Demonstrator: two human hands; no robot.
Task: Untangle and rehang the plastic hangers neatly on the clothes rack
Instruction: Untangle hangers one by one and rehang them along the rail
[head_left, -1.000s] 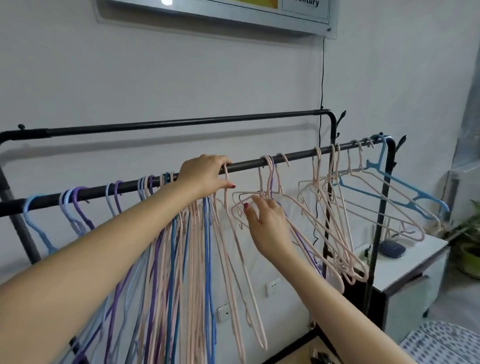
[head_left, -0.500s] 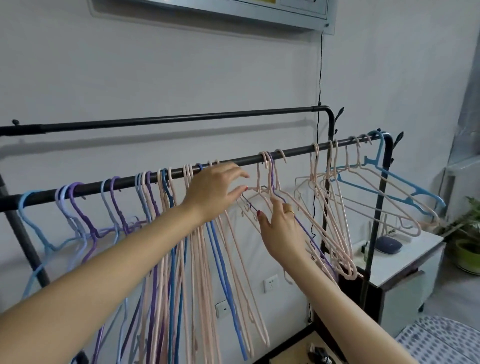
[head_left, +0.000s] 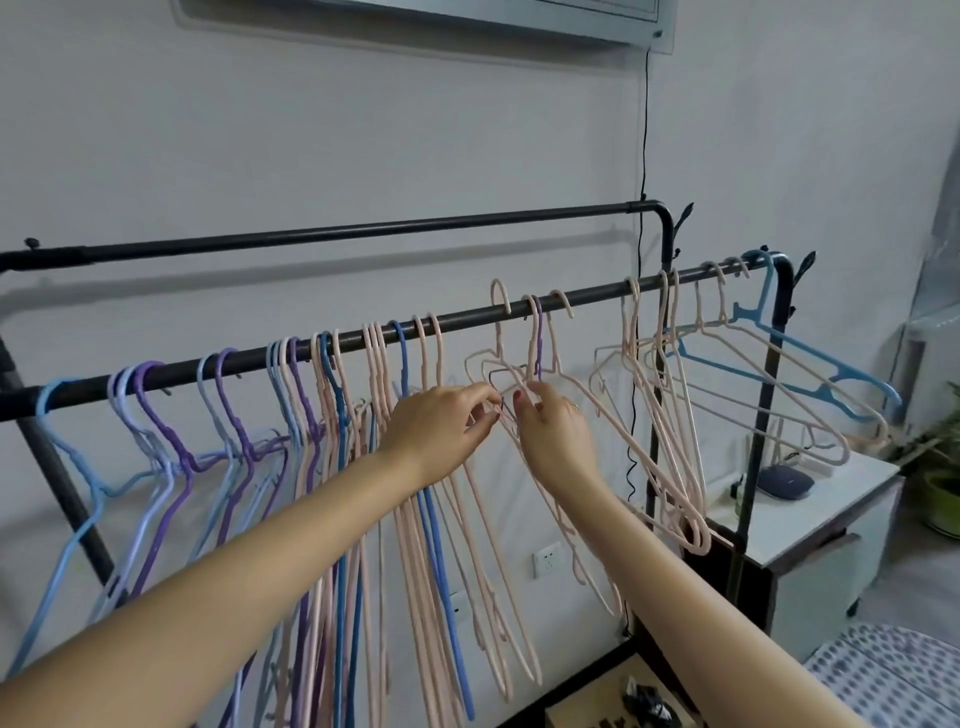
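Hands, left (head_left: 445, 426) and right (head_left: 551, 435), pinch tangled pink hangers (head_left: 511, 371) below the rail (head_left: 467, 316).

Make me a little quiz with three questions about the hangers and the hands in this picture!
1. True or false: the back rail holds many hangers.
2. What colour is the hanger at the far right end of the front rail? A pink, B blue, C purple.
3. Fill in: the left hand and right hand meet at a cluster of ___ hangers.

Key: 1 false, it is bare. 2 B, the blue hanger. 3 pink.
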